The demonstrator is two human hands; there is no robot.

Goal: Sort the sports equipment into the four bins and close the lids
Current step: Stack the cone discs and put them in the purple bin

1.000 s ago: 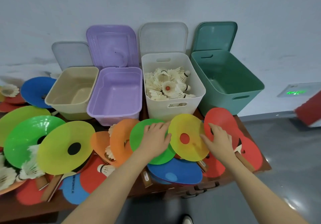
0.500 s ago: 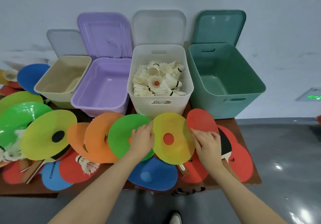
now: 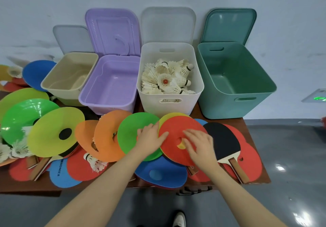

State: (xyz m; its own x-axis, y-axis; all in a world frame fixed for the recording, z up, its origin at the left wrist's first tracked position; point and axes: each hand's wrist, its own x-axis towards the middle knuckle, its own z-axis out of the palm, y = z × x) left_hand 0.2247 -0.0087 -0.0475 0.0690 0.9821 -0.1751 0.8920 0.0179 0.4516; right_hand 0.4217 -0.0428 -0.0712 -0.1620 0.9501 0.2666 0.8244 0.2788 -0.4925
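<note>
Four open bins stand along the wall: beige (image 3: 53, 84), purple (image 3: 88, 99), white (image 3: 150, 101) holding several shuttlecocks (image 3: 165, 80), and green (image 3: 229, 107). A red disc (image 3: 174, 131) now lies on top of a yellow disc (image 3: 169, 116). My right hand (image 3: 199, 145) rests flat on the red disc near its centre hole. My left hand (image 3: 150, 136) lies on a green disc (image 3: 130, 135), its fingers touching the red disc's left edge. A black-faced table tennis paddle (image 3: 222, 138) lies just right of my right hand.
More discs in orange (image 3: 107, 135), yellow-green (image 3: 51, 131), green (image 3: 23, 115) and blue (image 3: 160, 174) overlap across the brown table (image 3: 254, 181), with red paddles and loose shuttlecocks (image 3: 93, 161) among them. Four lids lean on the wall behind the bins.
My right hand slid the red disc leftward onto the yellow disc, uncovering the black paddle. My left hand stayed on the green disc.
</note>
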